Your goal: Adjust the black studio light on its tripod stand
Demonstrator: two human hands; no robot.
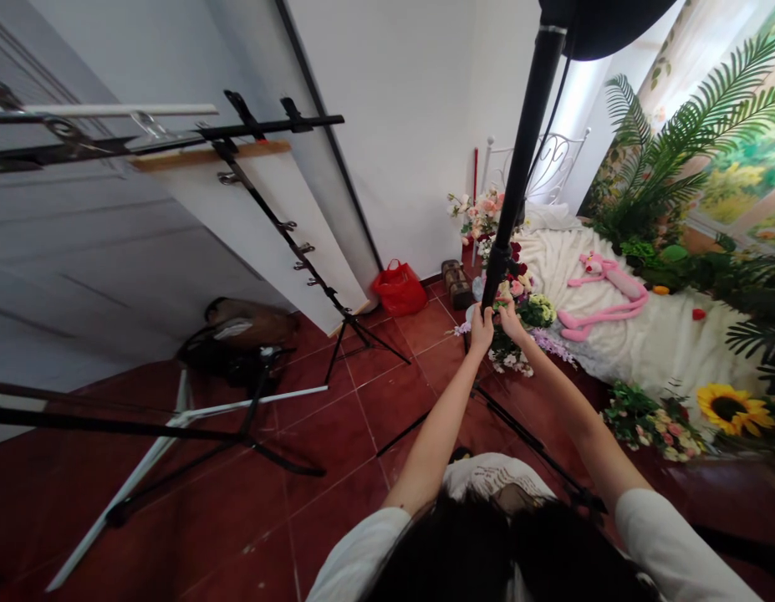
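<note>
A black light stand (517, 167) rises through the middle right of the head view, with a dark lamp head (613, 25) at its top. My left hand (481, 329) is wrapped round the pole below a black collar. Close beside it on the right, my right hand (508, 318) is closed at the pole; what its fingers grip is partly hidden. The stand's dark legs (518, 431) spread over the red tiled floor (343, 418) beneath my arms. Artificial flowers (537, 310) show just behind and right of my hands.
A white fur cover (666, 339) bears a pink plush toy (619, 288). Palm leaves (681, 142) and a sunflower (731, 410) stand at the right. A red bag (400, 288) sits by the wall. Left are a backdrop stand (274, 221) and white tripod legs (136, 468).
</note>
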